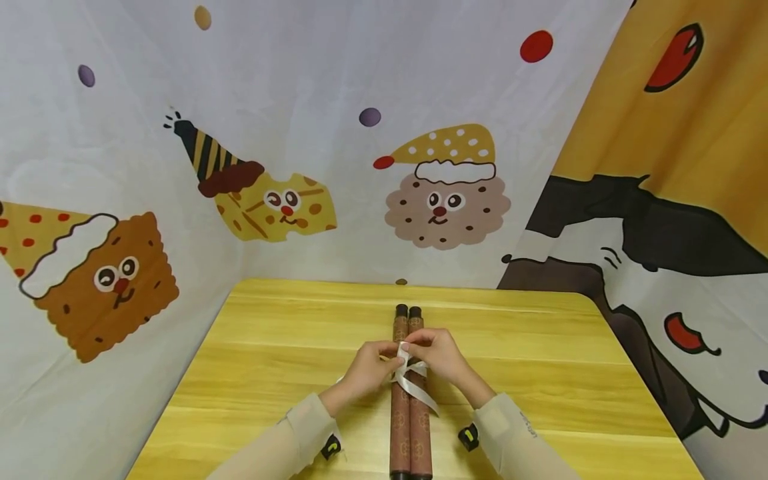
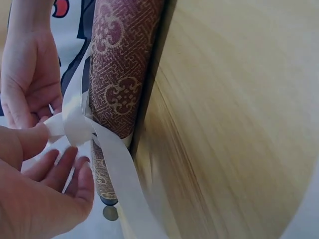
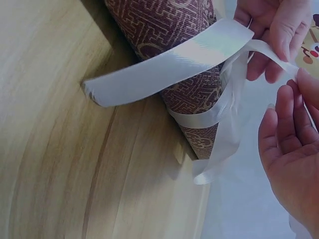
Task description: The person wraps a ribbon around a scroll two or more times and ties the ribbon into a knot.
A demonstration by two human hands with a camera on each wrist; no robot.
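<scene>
Two rolled scrolls in reddish-brown patterned fabric with black end knobs lie side by side, pointing away from me. A white satin ribbon wraps them around the middle, with a loop and loose tails on top. My left hand pinches the ribbon between thumb and index finger from the left. From the right, my right hand pinches it close to the left fingertips. In the right wrist view one ribbon tail hangs across the scroll fabric. The other fingers of both hands curl loosely.
The scrolls lie on a yellow wood-grain table. Behind it hangs a white cloth printed with cartoon snacks, and at the right a yellow and black printed cloth. Small black devices sit by my sleeve cuffs.
</scene>
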